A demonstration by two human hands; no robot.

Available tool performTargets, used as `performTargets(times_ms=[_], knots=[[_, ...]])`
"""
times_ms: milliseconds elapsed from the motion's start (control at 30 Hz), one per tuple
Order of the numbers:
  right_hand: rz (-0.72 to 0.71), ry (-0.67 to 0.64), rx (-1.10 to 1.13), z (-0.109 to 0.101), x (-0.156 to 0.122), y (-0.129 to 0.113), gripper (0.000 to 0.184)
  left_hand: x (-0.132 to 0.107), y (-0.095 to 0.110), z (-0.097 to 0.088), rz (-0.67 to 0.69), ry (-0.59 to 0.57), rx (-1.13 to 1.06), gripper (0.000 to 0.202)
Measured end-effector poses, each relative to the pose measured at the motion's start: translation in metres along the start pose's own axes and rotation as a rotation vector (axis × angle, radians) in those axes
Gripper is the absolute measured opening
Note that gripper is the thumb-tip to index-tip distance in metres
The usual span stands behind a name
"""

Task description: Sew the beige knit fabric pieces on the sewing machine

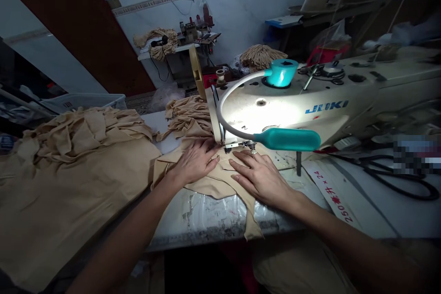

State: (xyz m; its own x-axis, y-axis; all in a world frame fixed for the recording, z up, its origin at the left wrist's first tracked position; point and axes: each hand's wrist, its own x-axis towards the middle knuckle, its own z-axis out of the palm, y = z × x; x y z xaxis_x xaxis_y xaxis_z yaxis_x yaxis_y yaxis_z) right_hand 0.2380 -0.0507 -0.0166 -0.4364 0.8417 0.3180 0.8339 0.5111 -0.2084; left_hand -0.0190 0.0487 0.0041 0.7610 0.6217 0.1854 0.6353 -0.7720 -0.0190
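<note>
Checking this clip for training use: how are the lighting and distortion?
Head view: the teal gooseneck lamp glares on the JUKI sewing machine; corners fall dark; wide-angle curvature bends the walls; a pixelated patch sits at right.

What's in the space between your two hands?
In the head view, a piece of tan fabric lies flat between the left hand and the right hand. Both hands press on it, and they aren't touching each other.
</note>
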Motion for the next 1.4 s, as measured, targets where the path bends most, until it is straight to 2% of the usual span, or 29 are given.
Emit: performTargets(times_ms=[267, 633, 733, 867, 1033, 1133, 1233, 1300, 1400], knots=[[-0.024, -0.012, 0.008, 0.003, 0.001, 0.003, 0.046, -0.012, -0.001, 0.001, -0.059, -0.044, 0.031, 0.051], [-0.002, -0.036, 0.034, 0.002, 0.001, 0.003, 0.047, -0.025, 0.01, -0.004, -0.097, -0.035, 0.077, 0.054], [0.004, -0.037, 0.031, 0.002, 0.001, 0.003, 0.047, -0.028, 0.02, -0.007, -0.101, -0.014, 0.091, 0.055], [-0.018, -0.016, 0.011, 0.002, 0.002, 0.003, 0.046, -0.031, 0.044, -0.01, 0.01, 0.002, -0.001, 0.054], [-0.019, -0.001, 0.02, -0.005, 0.0, -0.004, 0.046, -0.028, 0.06, -0.01, -0.01, 0.002, -0.007, 0.042], [-0.005, 0.077, 0.103, -0.016, -0.017, -0.011, 0.044, -0.027, 0.058, -0.007, 0.015, 0.028, -0.027, 0.042], [0.105, 0.205, 0.196, -0.03, -0.053, -0.005, 0.032, -0.027, 0.054, 0.0, 0.01, 0.072, -0.056, 0.043], [0.197, 0.303, 0.203, -0.045, -0.083, 0.01, 0.025, -0.028, 0.051, 0.005, -0.006, 0.099, -0.064, 0.043], [0.355, 0.448, 0.081, -0.079, -0.127, 0.05, 0.023, -0.027, 0.046, 0.014, 0.004, 0.124, -0.064, 0.043]])
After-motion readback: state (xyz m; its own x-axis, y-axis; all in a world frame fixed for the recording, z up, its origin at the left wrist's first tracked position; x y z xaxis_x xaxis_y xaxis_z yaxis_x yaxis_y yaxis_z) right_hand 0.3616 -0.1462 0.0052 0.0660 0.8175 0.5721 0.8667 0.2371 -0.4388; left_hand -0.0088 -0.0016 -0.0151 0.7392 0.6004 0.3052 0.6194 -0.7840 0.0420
